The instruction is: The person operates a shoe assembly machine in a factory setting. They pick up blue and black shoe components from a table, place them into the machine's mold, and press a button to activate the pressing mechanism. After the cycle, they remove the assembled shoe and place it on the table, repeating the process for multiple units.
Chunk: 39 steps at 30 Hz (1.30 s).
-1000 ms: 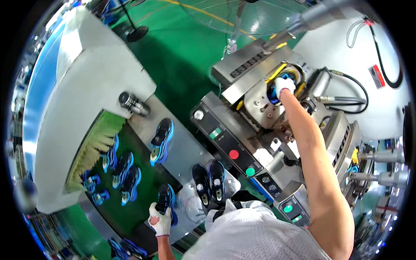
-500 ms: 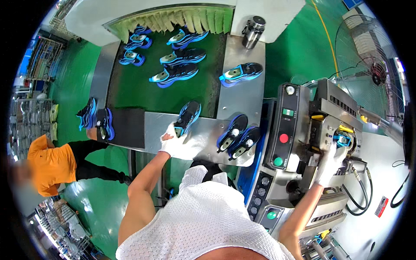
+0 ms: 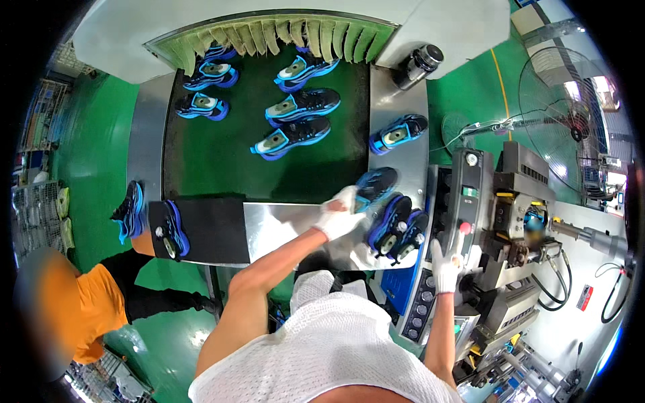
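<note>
My left hand (image 3: 338,213), in a white glove, grips the heel end of a black and blue sneaker (image 3: 376,187) above the metal table's right side; both are slightly blurred. Just beside that shoe, a pair of like sneakers (image 3: 396,228) lies with pale round pieces on them. In a white glove too, my right hand (image 3: 446,265) is raised at the control panel, fingers apart and holding nothing, just below the red button (image 3: 465,228). To its right, a blue-trimmed shoe (image 3: 534,220) sits in the machine's clamp (image 3: 514,215), partly hidden.
Several sneakers (image 3: 295,138) lie on the green conveyor (image 3: 235,174) before a fringed opening (image 3: 269,37). A flask (image 3: 420,66) and another sneaker (image 3: 399,134) stand on the right metal ledge. Two sneakers are at the left, near a person in orange (image 3: 101,309). A fan stands far right.
My left hand has carried its sneaker right, toward the pair. The right hand has left the shoe in the machine and come left to the control panel. My view has shifted somewhat.
</note>
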Each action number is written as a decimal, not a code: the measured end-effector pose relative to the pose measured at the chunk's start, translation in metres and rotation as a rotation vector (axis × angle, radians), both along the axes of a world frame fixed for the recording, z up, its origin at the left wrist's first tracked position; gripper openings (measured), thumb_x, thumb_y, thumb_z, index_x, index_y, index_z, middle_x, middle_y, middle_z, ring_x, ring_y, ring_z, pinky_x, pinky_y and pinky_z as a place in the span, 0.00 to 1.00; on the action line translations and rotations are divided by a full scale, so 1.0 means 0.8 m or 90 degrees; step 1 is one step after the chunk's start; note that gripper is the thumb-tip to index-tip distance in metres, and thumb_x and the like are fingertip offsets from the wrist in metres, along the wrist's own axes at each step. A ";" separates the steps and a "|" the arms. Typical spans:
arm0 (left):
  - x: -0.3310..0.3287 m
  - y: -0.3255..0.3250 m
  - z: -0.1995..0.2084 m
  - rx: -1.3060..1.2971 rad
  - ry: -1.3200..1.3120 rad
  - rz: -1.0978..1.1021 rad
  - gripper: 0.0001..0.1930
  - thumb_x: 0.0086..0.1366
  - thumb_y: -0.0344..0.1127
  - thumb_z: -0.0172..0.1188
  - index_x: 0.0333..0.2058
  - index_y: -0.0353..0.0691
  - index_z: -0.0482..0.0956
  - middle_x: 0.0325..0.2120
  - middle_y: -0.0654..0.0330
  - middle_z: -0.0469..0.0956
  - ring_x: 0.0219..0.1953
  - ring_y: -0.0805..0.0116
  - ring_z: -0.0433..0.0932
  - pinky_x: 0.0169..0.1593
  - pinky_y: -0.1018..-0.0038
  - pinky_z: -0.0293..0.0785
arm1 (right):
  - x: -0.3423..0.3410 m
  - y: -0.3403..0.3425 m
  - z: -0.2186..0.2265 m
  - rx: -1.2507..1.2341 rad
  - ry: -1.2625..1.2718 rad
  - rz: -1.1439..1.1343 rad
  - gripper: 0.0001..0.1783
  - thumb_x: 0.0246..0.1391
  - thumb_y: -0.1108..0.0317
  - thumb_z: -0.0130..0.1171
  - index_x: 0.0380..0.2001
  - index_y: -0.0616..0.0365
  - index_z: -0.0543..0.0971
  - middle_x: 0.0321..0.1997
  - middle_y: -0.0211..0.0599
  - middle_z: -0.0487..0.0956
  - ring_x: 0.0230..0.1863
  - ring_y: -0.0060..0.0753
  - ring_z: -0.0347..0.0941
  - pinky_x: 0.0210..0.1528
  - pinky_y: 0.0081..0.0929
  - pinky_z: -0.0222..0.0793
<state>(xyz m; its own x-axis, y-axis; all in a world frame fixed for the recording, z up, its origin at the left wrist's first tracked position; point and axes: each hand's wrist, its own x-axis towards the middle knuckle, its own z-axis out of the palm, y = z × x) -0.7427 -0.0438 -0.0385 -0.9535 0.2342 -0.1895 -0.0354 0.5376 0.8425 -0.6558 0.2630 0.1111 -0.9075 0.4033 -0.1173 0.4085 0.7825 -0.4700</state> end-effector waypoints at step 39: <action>-0.071 -0.399 0.126 -0.239 0.288 0.219 0.09 0.72 0.34 0.60 0.44 0.34 0.80 0.43 0.49 0.81 0.46 0.54 0.80 0.53 0.64 0.75 | 0.077 -0.176 0.054 -0.339 -0.187 -0.060 0.41 0.54 0.61 0.69 0.68 0.67 0.67 0.67 0.59 0.73 0.68 0.50 0.70 0.70 0.37 0.64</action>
